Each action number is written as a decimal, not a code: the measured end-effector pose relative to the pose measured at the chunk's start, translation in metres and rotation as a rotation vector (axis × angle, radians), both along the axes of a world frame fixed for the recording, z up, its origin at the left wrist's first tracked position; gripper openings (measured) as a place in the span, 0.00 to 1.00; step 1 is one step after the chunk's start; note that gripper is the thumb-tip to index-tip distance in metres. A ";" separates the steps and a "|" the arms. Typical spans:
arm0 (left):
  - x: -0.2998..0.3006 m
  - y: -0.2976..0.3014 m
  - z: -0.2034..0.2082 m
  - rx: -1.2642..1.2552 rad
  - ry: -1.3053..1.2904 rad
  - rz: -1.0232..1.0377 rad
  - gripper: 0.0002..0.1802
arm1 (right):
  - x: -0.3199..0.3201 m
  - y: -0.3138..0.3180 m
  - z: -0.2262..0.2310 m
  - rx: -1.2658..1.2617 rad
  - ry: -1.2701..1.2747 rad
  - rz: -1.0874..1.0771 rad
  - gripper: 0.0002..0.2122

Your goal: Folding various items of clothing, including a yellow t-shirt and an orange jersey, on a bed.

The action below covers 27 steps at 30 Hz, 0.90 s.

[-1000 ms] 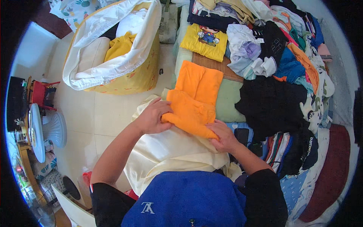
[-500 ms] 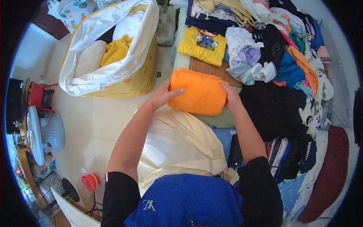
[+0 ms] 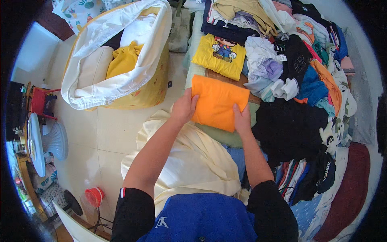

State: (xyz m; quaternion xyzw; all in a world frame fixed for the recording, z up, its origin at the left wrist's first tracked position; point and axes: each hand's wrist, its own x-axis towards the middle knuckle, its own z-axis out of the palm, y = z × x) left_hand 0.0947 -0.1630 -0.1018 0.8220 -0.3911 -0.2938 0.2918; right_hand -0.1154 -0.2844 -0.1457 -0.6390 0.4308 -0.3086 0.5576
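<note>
A folded orange garment (image 3: 219, 103) is held between my two hands, tilted a little down to the right. My left hand (image 3: 184, 107) grips its left edge, with the thumb on top. At its lower right corner my right hand (image 3: 242, 119) closes on the edge, thumb above and the other fingers mostly hidden beneath. Under the garment lie a green cushion (image 3: 229, 139) and a brown woven mat (image 3: 217, 74). Just beyond lies a folded yellow T-shirt (image 3: 201, 54) with a cartoon figure. Cream satin fabric (image 3: 181, 161) covers my lap.
Loose clothes, among them a white-and-lilac garment (image 3: 262, 64), heap up at the far right. Black clothing (image 3: 290, 129) spreads beside my right arm. A large yellow fabric basket (image 3: 141, 97) with a white lining stands at the left, holding clothes. Left of me are a pale blue stool (image 3: 54, 141) and a red container (image 3: 94, 197).
The orange garment has shifted slightly right and now tilts down to the right. My right hand has slid from its right side to its lower right corner. The view has shifted slightly.
</note>
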 end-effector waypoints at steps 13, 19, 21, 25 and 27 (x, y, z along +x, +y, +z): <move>0.015 0.030 -0.024 0.106 0.633 0.021 0.43 | -0.013 0.016 -0.010 -0.064 0.414 -0.072 0.30; -0.005 0.041 -0.007 0.058 0.192 -0.199 0.51 | -0.017 0.023 -0.007 0.145 0.214 -0.141 0.36; -0.008 0.041 0.001 0.217 0.125 -0.172 0.51 | -0.014 0.044 0.016 0.147 0.246 -0.113 0.37; -0.014 0.037 0.003 0.113 0.142 -0.170 0.51 | -0.040 0.061 -0.009 -0.031 0.183 -0.024 0.36; -0.013 0.039 -0.005 0.035 0.067 -0.181 0.47 | -0.040 0.058 -0.025 0.050 0.042 -0.043 0.34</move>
